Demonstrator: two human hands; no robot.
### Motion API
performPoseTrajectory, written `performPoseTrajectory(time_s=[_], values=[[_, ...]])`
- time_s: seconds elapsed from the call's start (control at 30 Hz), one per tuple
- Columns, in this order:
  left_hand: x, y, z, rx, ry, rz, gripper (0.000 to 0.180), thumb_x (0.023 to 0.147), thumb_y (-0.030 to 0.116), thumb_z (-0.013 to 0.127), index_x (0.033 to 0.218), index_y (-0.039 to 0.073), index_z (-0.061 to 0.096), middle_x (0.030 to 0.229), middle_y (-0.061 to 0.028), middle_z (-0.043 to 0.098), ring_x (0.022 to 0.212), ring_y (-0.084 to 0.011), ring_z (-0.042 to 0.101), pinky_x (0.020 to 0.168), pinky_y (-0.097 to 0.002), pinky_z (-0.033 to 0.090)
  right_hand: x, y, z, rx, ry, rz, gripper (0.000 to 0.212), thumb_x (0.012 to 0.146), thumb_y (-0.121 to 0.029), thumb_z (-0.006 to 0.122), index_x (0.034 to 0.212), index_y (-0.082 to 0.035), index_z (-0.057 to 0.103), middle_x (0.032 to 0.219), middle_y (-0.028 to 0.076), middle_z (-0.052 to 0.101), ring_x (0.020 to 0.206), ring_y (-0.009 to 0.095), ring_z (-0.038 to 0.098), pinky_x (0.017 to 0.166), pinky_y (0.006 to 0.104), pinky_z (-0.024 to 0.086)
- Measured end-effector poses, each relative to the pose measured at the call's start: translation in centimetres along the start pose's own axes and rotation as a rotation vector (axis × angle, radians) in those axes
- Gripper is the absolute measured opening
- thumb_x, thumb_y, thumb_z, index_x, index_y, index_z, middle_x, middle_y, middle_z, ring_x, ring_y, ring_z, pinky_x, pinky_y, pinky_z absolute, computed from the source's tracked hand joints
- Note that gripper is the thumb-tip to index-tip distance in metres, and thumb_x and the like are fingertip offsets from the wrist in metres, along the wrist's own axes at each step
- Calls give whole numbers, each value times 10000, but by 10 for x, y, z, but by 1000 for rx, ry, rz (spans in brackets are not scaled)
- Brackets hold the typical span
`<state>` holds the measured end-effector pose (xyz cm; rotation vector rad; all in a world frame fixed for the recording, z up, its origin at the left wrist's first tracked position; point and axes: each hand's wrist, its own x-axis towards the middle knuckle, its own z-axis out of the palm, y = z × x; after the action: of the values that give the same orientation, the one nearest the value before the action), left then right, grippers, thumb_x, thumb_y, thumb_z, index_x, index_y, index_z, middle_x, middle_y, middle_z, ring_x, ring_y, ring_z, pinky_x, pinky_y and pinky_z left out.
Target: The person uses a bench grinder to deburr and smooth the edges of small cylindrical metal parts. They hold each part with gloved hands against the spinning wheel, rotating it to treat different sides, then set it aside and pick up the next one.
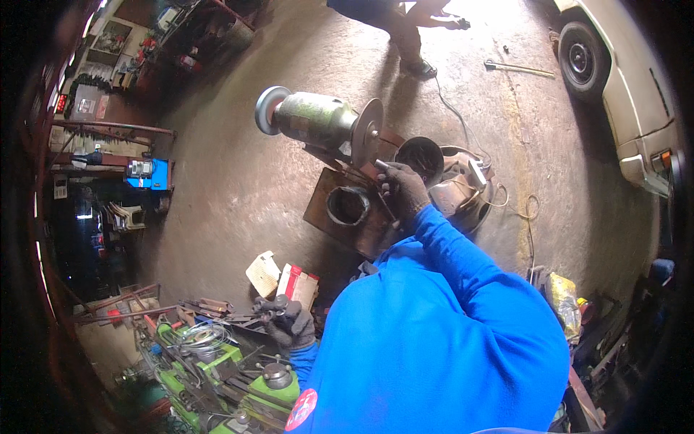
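Note:
My gloved right hand (pixel 406 189) is closed round a short metal piece (pixel 382 165). Its tip points at the large grinding wheel (pixel 367 134) of a worn green bench grinder (pixel 316 118); I cannot tell whether they touch. A smaller grey wheel (pixel 272 110) sits on the grinder's other end. Just below is a rusty metal plate (pixel 319 210) with a dark round ring (pixel 348 206) on it. Lower left, my gloved left hand (pixel 292 327) is closed on a dark, knobby metal part (pixel 269 307), beside a green machine (pixel 249 387).
A black round container (pixel 420 160) and a wheel rim (pixel 473 210) stand right of the grinder, with a cable (pixel 531 210) on the floor. Cardboard boxes (pixel 298 283) lie near my left hand. Another person (pixel 408 43) is at the top; a parked vehicle (pixel 629 101) stands right.

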<state>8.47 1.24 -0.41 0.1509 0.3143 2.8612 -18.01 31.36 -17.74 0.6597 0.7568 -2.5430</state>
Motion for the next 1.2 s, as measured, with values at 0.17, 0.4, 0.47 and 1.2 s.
performPoseTrajectory(time_s=[0.17, 0.4, 0.47, 1.2], values=[[20, -8, 11, -14, -65, -8, 441, 1037, 393, 735, 1439, 223, 668, 1285, -101, 680, 1034, -277, 669, 794, -432, 579, 39, 12, 9, -288, 181, -79, 294, 1042, -114, 710, 1316, -10, 730, 968, 110, 774, 760, 180, 726, 645, 317, 605], [38, -16, 16, -44, -96, -58, 457, 1032, 407, 729, 1437, 208, 663, 1275, -96, 669, 1027, -278, 664, 827, -450, 575, 63, 27, 18, -329, 118, -95, 311, 1034, -86, 699, 1332, 0, 714, 995, 114, 812, 731, 180, 747, 609, 326, 609], [41, -19, 17, -42, -97, -71, 461, 1030, 411, 727, 1437, 204, 662, 1272, -94, 666, 1025, -278, 662, 836, -455, 574, 66, 29, 20, -304, 137, -69, 296, 1025, -71, 707, 1314, -10, 727, 990, 108, 804, 720, 172, 735, 612, 327, 605], [59, -21, 7, -97, -190, -208, 482, 1024, 428, 696, 1448, 201, 663, 1277, -64, 641, 1003, -274, 649, 910, -480, 572, 61, 15, 24, -169, 75, 90, 227, 1060, -121, 684, 1253, -17, 746, 916, 103, 760, 620, 169, 651, 517, 320, 531]])
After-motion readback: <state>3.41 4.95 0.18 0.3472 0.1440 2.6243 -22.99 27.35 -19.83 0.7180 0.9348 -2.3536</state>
